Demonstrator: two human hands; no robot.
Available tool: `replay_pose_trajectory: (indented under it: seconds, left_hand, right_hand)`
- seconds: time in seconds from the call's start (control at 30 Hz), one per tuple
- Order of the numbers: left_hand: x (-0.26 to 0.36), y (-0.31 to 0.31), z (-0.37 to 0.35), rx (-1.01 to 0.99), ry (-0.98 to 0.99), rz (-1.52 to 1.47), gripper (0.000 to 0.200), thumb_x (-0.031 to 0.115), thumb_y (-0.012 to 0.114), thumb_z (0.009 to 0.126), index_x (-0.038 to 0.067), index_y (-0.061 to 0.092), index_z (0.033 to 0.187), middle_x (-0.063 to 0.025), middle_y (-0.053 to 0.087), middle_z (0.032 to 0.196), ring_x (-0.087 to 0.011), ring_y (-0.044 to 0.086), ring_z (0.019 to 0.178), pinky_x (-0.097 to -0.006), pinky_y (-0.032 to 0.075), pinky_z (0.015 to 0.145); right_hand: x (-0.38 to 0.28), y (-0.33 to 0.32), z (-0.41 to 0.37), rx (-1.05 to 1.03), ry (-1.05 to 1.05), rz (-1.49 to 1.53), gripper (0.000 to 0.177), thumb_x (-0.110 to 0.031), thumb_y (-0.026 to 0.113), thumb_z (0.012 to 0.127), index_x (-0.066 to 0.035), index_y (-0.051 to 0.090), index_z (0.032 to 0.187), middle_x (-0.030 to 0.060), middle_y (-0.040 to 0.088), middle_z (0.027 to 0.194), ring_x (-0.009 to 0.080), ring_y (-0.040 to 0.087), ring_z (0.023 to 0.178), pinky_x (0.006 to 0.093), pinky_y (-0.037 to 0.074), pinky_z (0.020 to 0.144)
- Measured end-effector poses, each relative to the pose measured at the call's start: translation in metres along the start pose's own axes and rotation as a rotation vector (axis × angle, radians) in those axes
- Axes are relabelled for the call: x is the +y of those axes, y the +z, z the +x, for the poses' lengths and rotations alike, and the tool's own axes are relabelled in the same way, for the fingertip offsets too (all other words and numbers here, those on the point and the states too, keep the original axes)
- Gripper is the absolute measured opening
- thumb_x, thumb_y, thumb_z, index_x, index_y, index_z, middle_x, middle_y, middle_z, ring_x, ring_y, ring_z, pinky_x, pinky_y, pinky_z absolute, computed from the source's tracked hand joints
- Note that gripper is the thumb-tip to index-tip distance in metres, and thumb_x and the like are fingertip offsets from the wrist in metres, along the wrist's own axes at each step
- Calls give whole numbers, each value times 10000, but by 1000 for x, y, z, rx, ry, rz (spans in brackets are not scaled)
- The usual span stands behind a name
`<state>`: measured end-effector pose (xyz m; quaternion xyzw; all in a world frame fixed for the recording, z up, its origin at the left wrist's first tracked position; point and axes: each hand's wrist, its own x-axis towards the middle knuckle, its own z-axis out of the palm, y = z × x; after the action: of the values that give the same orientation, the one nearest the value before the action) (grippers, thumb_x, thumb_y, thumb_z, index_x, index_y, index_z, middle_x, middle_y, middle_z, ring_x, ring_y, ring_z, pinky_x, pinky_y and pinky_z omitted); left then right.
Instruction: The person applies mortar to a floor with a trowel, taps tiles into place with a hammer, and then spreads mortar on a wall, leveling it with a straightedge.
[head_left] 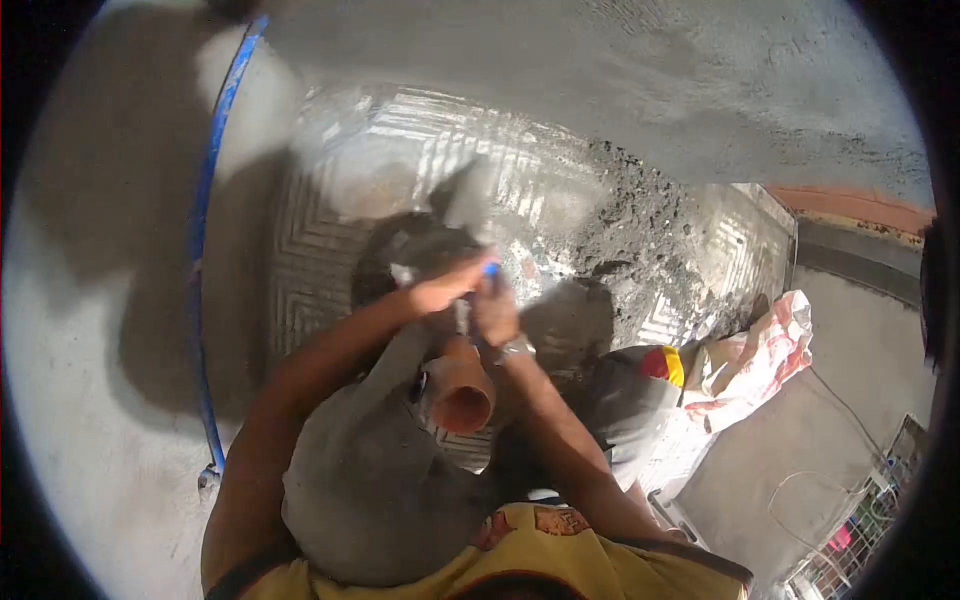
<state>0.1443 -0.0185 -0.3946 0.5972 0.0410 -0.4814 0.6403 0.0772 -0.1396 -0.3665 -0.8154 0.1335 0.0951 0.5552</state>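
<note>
In the head view my left hand (pixel 448 287) reaches in from the left, its fingers closed at a small blue thing (pixel 490 269). My right hand (pixel 496 315) is wrapped just below that blue thing, close against the left hand. Both hands are blurred by motion, and I cannot tell what the blue part belongs to. Ahead of the hands is a blurred, pale grey pointed shape (pixel 466 200). Closer to my body, an orange-brown pipe (pixel 460 400) has its open end turned up toward me, between my forearms and beside my grey-trousered knee (pixel 375 480).
Rough grey rubble (pixel 650 225) lies on the ridge-patterned floor (pixel 320 235). A crumpled white and red sack (pixel 755 360) is at the right, beyond my other knee. A blue pipe (pixel 205 220) runs along the left. A wire rack (pixel 860 530) stands at lower right.
</note>
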Motion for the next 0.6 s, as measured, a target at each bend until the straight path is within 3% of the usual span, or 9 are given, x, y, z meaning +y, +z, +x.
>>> replay_pose_trajectory:
  seconds: [0.07, 0.13, 0.2, 0.3, 0.37, 0.4, 0.47, 0.53, 0.6]
  left_hand:
    - [29, 43, 9, -79, -54, 37, 513, 513, 428, 952, 119, 512, 1270, -55, 529, 1169, -159, 477, 1045, -347, 399, 906]
    - [37, 68, 26, -152, -62, -40, 546, 542, 414, 950, 121, 491, 1289, -63, 499, 1249, -192, 442, 1121, -380, 366, 965]
    - [44, 60, 3, -229, -5, -88, 497, 511, 370, 971, 106, 513, 1223, -59, 549, 1112, -167, 505, 1013, -337, 411, 896]
    - [29, 34, -45, -292, 258, -116, 466, 464, 305, 1001, 84, 545, 1124, -53, 624, 906, -129, 598, 852, -273, 479, 792]
    - [23, 18, -63, -322, 61, -255, 476, 457, 292, 1005, 75, 551, 1121, -57, 627, 895, -129, 590, 867, -273, 469, 808]
    - [-18, 8, -49, -242, 162, -36, 481, 457, 284, 1006, 72, 554, 1110, -56, 624, 890, -127, 583, 865, -276, 465, 810]
    - [-32, 1, -42, -199, 213, 241, 411, 403, 343, 1001, 63, 519, 1150, -48, 602, 889, -131, 562, 859, -287, 454, 808]
    - [-3, 5, -23, -228, 223, 272, 374, 352, 438, 987, 52, 484, 1205, -39, 579, 887, -141, 545, 842, -298, 442, 805]
    - [-6, 14, -9, -227, 224, 113, 372, 368, 439, 986, 52, 528, 1160, -39, 585, 877, -140, 542, 819, -298, 437, 794]
  right_hand:
    - [-4, -42, -9, 66, 71, -30, 416, -330, 423, 979, 14, 459, 1211, 177, 646, 945, 267, 655, 817, 365, 530, 665]
    - [-57, -78, -9, -42, 466, 223, 415, -316, 446, 961, 25, 458, 1198, 156, 644, 866, 243, 630, 657, 334, 507, 565]
    - [-29, -76, -18, -56, 245, 132, 480, -361, 476, 952, 7, 425, 1256, 119, 636, 760, 161, 572, 520, 296, 465, 469]
    - [-46, -66, -24, -282, 263, 174, 506, -394, 513, 935, -33, 450, 1284, 121, 641, 757, 173, 532, 470, 325, 445, 443]
    - [-11, -46, -28, -213, -59, -53, 475, -391, 507, 939, -41, 463, 1257, 141, 652, 815, 238, 568, 501, 349, 460, 464]
    - [49, -24, -29, -79, -384, -188, 467, -395, 504, 940, -38, 464, 1238, 150, 657, 863, 262, 592, 539, 348, 475, 486]
    - [52, -11, -32, 3, -419, -290, 450, -394, 501, 939, -37, 471, 1212, 162, 661, 901, 309, 620, 600, 363, 493, 528]
    - [21, -23, -11, -121, 118, -217, 430, -382, 501, 936, -41, 485, 1198, 167, 661, 881, 356, 628, 648, 397, 500, 567]
    - [15, -34, -8, -78, 23, -185, 438, -381, 515, 929, -49, 485, 1213, 170, 659, 858, 348, 638, 712, 412, 502, 609]
